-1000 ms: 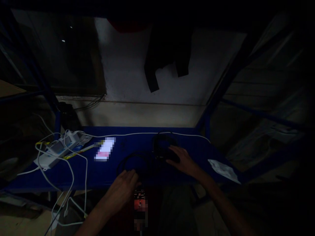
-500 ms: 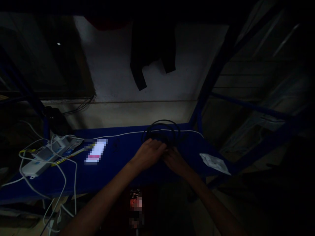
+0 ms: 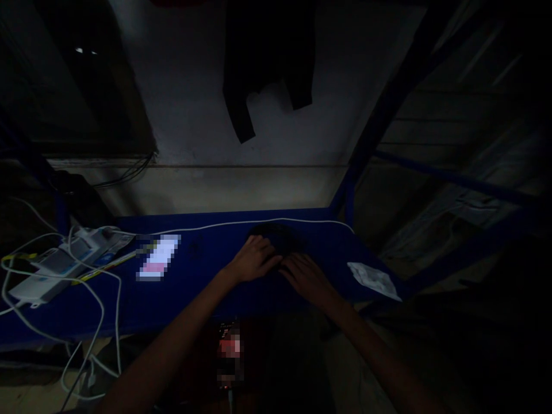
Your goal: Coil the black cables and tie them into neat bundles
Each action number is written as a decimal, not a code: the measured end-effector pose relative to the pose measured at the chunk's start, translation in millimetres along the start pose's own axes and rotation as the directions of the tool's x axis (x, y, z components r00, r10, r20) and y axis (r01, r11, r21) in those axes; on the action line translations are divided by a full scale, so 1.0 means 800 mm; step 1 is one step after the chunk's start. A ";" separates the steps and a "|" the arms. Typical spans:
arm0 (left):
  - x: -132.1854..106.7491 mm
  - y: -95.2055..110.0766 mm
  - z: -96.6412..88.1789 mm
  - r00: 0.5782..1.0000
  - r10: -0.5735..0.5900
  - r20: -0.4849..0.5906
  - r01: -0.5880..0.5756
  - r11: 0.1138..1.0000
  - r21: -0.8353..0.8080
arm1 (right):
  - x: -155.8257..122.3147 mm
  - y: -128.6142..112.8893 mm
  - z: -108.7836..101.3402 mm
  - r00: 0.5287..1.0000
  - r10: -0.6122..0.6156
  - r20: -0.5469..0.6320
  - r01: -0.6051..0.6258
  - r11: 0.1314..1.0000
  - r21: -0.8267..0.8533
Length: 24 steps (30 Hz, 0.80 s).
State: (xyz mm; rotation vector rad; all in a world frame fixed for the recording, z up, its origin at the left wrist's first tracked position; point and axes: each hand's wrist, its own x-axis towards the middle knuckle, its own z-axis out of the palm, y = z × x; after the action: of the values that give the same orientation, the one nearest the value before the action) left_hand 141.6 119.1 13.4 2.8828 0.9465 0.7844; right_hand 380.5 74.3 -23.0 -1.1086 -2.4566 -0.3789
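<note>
A dark coil, which looks like black cable (image 3: pixel 287 234), lies low on the blue table (image 3: pixel 207 287); poor light hides its details. At the coil's left near edge rests my left hand (image 3: pixel 253 259), its thumb stretched toward the right and its fingers laid over the strands. My right hand (image 3: pixel 308 279) lies at the near right side, fingers extended and fairly flat. Both hands touch or nearly touch the coil, and their tips almost meet. Neither is visibly wrapped round it.
A white cord (image 3: pixel 233 223) runs along the table's back. To the left are a power strip (image 3: pixel 56 270) with tangled white cables and a lit phone (image 3: pixel 158 259). A pale packet (image 3: pixel 374 280) lies at right. A second lit screen (image 3: pixel 230 351) sits below the table edge.
The black loops that stood up above my hands now lie down on the table. My hands have moved slightly apart and their fingers have loosened. The view has shifted a little.
</note>
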 end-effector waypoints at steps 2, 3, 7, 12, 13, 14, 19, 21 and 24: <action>-0.006 -0.002 0.002 0.999 0.007 -0.032 -0.009 0.998 -0.057 | -0.004 -0.001 -0.001 1.000 -0.004 0.029 0.005 0.999 -0.051; -0.009 -0.003 0.003 0.999 0.013 -0.045 -0.017 0.996 -0.083 | -0.006 0.000 -0.001 0.999 -0.013 0.052 0.017 0.998 -0.066; -0.017 -0.002 0.006 0.997 0.020 -0.072 -0.032 0.986 -0.164 | -0.008 0.001 -0.005 0.989 -0.008 0.145 0.015 0.999 -0.046; -0.019 0.000 0.007 0.995 -0.054 -0.079 0.036 0.977 -0.212 | -0.001 -0.005 -0.011 0.987 0.097 0.127 -0.102 0.994 0.038; -0.019 0.000 0.006 0.995 -0.061 -0.082 0.042 0.975 -0.216 | 0.000 -0.006 -0.011 0.987 0.099 0.128 -0.104 0.994 0.032; -0.019 0.000 0.005 0.994 -0.066 -0.086 0.045 0.975 -0.220 | 0.000 -0.006 -0.010 0.987 0.094 0.133 -0.098 0.995 0.020; -0.019 -0.003 -0.002 0.979 -0.132 -0.152 0.096 0.970 -0.222 | 0.003 0.000 -0.009 0.985 0.017 0.170 -0.022 0.999 0.029; -0.020 -0.007 -0.002 0.967 -0.177 -0.181 0.136 0.967 -0.217 | 0.007 0.005 -0.016 0.986 -0.006 0.167 -0.002 0.999 0.048; -0.021 -0.017 0.005 0.909 -0.355 -0.219 0.303 0.922 -0.240 | 0.016 0.013 -0.035 0.991 -0.022 0.129 0.011 0.996 0.083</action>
State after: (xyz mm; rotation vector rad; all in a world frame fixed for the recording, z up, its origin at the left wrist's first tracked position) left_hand 124.5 121.6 -0.2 2.3945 1.2554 1.1608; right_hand 388.1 77.6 8.2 -1.1114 -2.5708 -0.2143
